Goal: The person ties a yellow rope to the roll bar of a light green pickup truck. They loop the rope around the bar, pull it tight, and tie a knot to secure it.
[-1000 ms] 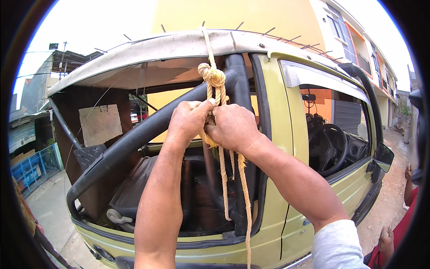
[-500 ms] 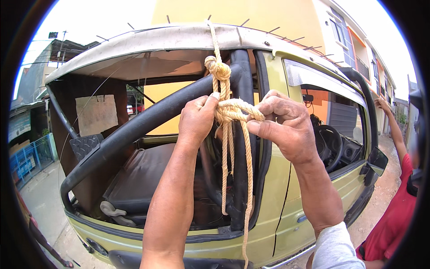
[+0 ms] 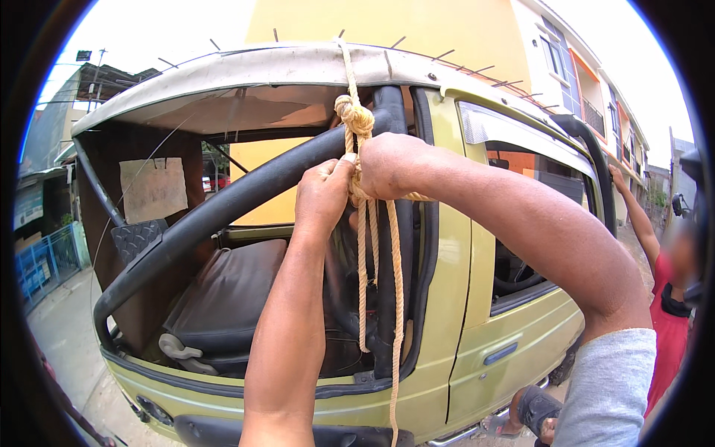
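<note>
A pale yellow twisted rope runs down from the roof edge of a green vehicle, beside its black roll bar. High on it sits a bulky knot. Just below the knot, my left hand is closed on the rope, thumb on top. My right hand is bent around the same rope, back of the hand toward me, its fingertips hidden. A short length of rope shows beneath the right wrist. Several strands hang free below both hands.
A black seat lies inside the open side. Thin rods stick up along the white roof. At right, a person in red reaches an arm to the vehicle's black pipe. A leg in dark shorts shows low down.
My right hand has swung left across the rope, its elbow lifted, carrying the rope loop in behind it. The left hand keeps its hold. The person in red has lowered the reaching arm somewhat.
</note>
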Available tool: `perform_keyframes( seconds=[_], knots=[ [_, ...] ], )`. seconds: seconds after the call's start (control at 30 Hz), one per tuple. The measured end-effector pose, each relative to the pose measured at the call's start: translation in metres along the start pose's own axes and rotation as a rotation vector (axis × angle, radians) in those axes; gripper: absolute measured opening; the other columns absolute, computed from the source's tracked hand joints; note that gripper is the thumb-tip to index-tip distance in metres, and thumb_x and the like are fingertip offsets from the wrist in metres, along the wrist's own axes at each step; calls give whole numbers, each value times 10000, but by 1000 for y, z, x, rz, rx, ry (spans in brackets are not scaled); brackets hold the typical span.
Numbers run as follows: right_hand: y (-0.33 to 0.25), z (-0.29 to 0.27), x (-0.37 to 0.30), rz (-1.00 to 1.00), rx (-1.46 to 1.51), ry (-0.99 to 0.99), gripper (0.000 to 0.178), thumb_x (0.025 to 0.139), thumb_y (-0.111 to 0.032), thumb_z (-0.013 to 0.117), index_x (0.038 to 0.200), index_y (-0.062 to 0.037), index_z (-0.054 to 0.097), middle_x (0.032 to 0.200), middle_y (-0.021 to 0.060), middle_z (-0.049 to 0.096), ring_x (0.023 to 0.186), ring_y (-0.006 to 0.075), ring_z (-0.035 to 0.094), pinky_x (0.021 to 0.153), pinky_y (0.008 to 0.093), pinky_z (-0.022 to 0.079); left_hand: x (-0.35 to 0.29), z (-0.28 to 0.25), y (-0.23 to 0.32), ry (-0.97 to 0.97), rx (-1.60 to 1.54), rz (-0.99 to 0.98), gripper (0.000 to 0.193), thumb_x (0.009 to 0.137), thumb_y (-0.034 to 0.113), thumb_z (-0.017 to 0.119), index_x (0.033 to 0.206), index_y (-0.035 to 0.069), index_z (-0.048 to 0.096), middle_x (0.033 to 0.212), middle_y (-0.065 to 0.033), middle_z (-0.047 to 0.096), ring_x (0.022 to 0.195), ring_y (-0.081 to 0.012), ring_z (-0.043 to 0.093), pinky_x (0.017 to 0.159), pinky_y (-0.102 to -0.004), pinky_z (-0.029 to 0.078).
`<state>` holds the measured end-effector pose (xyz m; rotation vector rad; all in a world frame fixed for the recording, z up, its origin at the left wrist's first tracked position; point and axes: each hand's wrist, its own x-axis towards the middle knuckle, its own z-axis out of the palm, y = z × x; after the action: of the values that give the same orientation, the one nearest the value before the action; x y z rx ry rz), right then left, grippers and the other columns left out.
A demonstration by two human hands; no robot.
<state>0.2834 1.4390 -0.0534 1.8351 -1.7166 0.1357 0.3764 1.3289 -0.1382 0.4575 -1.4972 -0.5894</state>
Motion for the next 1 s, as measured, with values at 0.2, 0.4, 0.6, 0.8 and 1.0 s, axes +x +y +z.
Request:
perform_keyframes(
  seconds=[0.2,0.4,0.6,0.8,1.0],
  knots=[
    [5,-33,-28,7,-30,168,289,835,-249,638,968,-14,740,932,204,722,895,329,707,834,423,557,-3,6,4,26,-96,8,411,956,399,567,906,26,732,752,-73,693,732,-162,636,717,-317,483],
    [30,-108,-78,-137,371,573,379,904,-267,695,1115,47,697,730,99,660,647,155,623,688,339,517,-14,10,6,-58,-360,-254,353,903,444,575,1049,157,721,913,7,695,881,-115,606,881,-357,333],
    [23,-102,-104,-193,353,721,279,932,-281,676,960,-10,733,693,65,639,637,127,579,624,313,476,-15,15,4,-104,-567,-446,447,893,564,563,1063,167,678,890,-13,692,706,-83,584,648,-254,446],
    [14,-86,-132,-301,672,698,234,926,-254,675,972,-26,699,712,1,605,646,58,543,619,234,464,-9,20,-11,-59,-692,-337,444,931,440,603,1208,96,641,948,-62,673,753,-126,616,716,-283,494],
    [2,-75,-161,-94,299,-138,485,955,-417,579,1064,43,688,813,173,690,821,243,695,738,337,539,-3,30,-24,-53,-911,-288,309,946,348,637,1079,72,663,849,-10,678,726,-98,634,682,-256,488]
  ],
)
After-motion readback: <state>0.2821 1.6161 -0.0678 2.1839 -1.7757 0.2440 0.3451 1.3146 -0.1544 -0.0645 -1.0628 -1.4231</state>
